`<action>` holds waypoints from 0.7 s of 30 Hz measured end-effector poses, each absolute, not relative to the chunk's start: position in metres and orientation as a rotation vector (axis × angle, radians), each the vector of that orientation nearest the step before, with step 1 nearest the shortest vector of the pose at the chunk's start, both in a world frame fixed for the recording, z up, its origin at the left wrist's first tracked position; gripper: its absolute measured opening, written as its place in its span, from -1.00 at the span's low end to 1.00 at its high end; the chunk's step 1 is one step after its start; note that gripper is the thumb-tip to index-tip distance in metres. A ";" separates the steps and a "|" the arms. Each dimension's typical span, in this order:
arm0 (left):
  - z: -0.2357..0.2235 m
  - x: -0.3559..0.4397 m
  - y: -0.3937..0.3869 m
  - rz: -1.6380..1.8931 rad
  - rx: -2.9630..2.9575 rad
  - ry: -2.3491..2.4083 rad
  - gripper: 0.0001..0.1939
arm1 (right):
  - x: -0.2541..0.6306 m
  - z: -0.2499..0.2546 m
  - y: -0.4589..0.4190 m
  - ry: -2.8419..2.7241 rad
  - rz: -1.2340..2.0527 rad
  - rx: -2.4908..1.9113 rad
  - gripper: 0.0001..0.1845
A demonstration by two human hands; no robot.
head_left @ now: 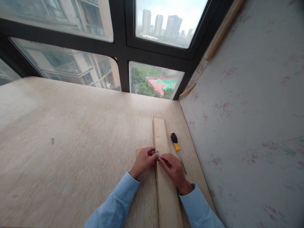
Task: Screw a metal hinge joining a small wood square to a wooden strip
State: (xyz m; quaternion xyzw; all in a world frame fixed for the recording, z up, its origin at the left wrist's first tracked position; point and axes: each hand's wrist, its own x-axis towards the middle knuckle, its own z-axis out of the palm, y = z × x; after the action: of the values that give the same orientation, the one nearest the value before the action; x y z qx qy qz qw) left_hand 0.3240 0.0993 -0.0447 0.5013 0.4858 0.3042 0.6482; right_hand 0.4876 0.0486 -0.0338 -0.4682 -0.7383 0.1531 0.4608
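Observation:
A long pale wooden board (pixel 163 186) lies on the stone sill, running away from me. On its left edge sits a small metal bracket (pixel 157 152), partly covered by fingers. My left hand (pixel 145 160) is closed, with thumb and forefinger pinching the bracket against the board. From the other side, my right hand (pixel 174 167) is closed in a pinch on a small shiny metal piece (pixel 159 158) right beside the bracket. That piece is too small and too covered to tell its kind. Just right of the board rests a screwdriver (pixel 177 146) with a black and yellow handle.
Part of another wooden piece (pixel 138 152) shows left of the board, behind my left hand. Far left on the sill (pixel 78 152) lies a small grey fastener-like object (pixel 52 141). A papered wall (pixel 242 133) bounds the right side, and dark-framed windows (pixel 122 47) the back.

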 end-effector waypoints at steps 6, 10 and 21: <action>-0.044 0.324 0.098 0.682 1.113 1.102 -0.55 | 0.488 -0.032 0.050 -1.868 0.348 -1.105 -0.82; -0.045 0.324 0.097 0.694 1.115 1.112 -0.56 | 0.488 -0.030 0.050 -1.884 0.339 -1.098 -0.80; -0.042 0.325 0.097 0.698 1.128 1.109 -0.61 | 0.489 -0.028 0.049 -1.901 0.369 -1.108 -0.79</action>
State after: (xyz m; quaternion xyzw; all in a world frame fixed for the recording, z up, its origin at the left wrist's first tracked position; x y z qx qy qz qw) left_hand 0.3247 0.0969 -0.0425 0.4965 0.4879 0.3071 0.6490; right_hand 0.4894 0.0495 -0.0275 -0.4461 -0.7653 0.1484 0.4396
